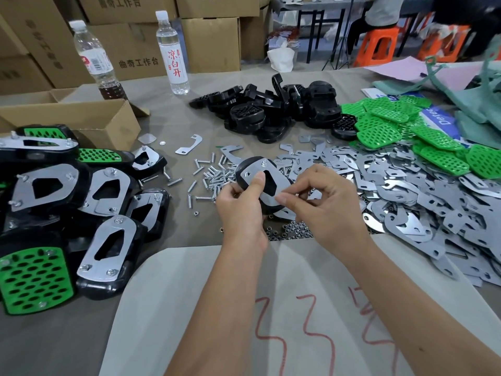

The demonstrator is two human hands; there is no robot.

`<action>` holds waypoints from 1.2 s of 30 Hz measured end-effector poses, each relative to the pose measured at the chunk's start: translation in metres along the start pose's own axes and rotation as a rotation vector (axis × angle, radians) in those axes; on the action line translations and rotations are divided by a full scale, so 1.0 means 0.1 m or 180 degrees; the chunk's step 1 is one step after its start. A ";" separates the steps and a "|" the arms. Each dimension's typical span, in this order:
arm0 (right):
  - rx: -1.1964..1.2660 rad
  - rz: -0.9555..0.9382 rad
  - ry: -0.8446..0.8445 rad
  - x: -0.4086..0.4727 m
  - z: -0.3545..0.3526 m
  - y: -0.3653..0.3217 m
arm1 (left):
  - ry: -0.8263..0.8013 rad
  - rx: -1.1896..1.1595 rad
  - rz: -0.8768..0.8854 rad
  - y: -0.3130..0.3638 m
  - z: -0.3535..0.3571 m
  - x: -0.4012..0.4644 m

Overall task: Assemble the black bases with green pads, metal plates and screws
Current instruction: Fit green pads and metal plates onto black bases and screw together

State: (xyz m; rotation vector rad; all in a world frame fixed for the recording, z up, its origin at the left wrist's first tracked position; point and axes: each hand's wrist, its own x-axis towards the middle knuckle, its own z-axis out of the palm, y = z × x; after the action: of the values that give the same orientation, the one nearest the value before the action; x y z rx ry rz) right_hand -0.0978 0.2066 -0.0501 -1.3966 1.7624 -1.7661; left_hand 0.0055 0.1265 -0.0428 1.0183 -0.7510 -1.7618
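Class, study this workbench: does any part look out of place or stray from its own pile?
Yes. One metal plate lies alone beside the cardboard box, apart from the big plate heap on the right. A few screws have also strayed towards the finished bases.

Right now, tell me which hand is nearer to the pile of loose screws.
Left. The left hand holds the black base right beside the pile of loose screws; the right hand sits farther away, over the metal plates.
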 end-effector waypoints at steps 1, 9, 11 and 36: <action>0.0054 0.0011 -0.0054 0.00 0.00 0.00 | 0.0007 -0.0022 -0.0010 0.00 0.00 0.01; 0.0407 0.0079 -0.0384 0.01 -0.06 -0.02 | 0.0106 0.0125 0.0085 -0.01 -0.01 0.01; 0.0413 0.0126 -0.0400 0.01 -0.06 -0.02 | 0.0135 0.0158 0.0117 -0.02 -0.01 0.01; -0.0077 -0.0073 -0.0565 -0.04 -0.06 -0.08 | 0.0561 -0.0106 0.0250 -0.08 -0.05 0.12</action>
State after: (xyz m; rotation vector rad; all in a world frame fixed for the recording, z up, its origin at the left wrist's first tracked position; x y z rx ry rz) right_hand -0.0971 0.2154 -0.0432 -1.5374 1.6860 -1.5827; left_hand 0.0041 0.1181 -0.0560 1.0911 -0.6402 -1.5894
